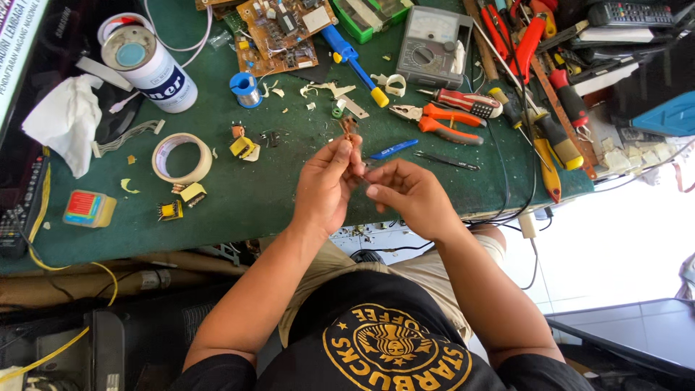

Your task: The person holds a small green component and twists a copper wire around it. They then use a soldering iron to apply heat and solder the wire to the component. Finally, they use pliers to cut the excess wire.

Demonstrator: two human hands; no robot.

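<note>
My left hand pinches a small brown coil-like component with thin copper wire, held just above the green work mat. My right hand is close beside it, its fingertips pinched together against the same wire near my left thumb. Both hands hover over the front middle of the mat. A blue pen-like tool and black tweezers lie just beyond my fingers.
Masking tape roll, small yellow transformers, a solder spool, a white can, circuit boards, a multimeter, orange pliers and several screwdrivers crowd the mat. White tissue lies left.
</note>
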